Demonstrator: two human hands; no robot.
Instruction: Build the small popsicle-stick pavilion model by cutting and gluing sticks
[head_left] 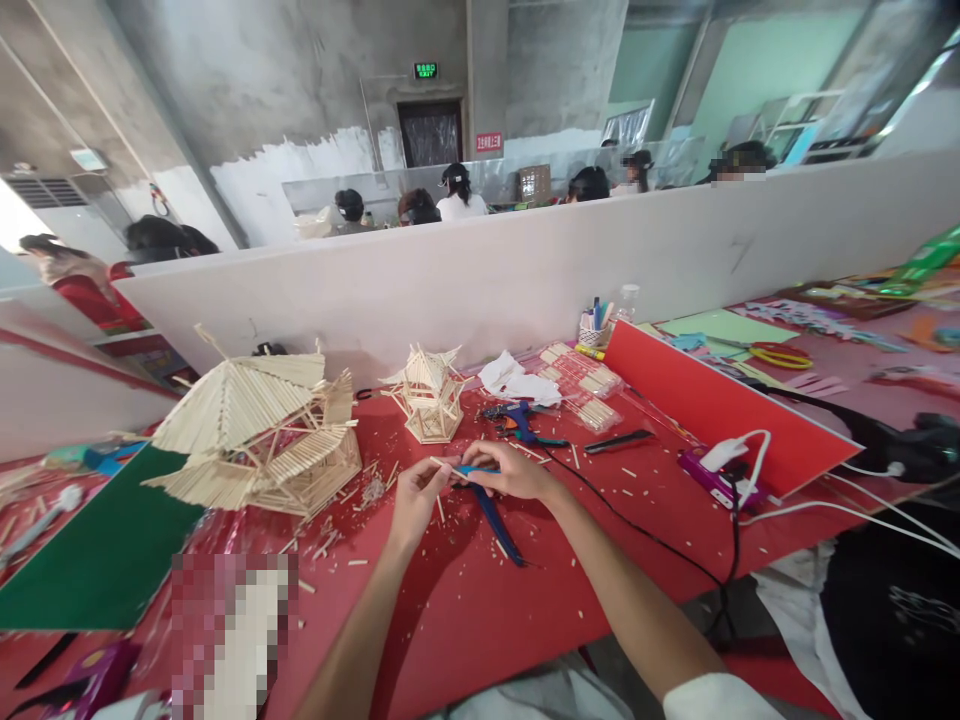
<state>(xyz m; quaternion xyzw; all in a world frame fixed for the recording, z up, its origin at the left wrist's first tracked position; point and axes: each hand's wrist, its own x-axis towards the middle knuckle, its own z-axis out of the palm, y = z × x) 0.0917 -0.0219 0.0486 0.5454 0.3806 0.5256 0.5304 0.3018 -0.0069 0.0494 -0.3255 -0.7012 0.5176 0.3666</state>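
My left hand [417, 500] is closed, pinching a short thin wooden stick [445, 466] between thumb and fingers. Close against it, my right hand [519, 472] is closed on blue-handled pliers [495, 525]. One long handle slants down toward me over the red table; the jaws are mostly hidden by my fingers. Beyond my hands stands a small pavilion model [429, 395] built of wooden sticks. To the left is a larger stick pavilion [262, 430] with a broad slatted roof. Stick offcuts lie scattered around my hands.
A blue glue gun [525, 422] lies behind my right hand, its black cord crossing the table [457, 620]. Bagged sticks [596, 412], a black-handled knife [619, 441] and a purple power strip [724, 480] are at right. A red board [720, 410] and white partition [480, 270] border the space.
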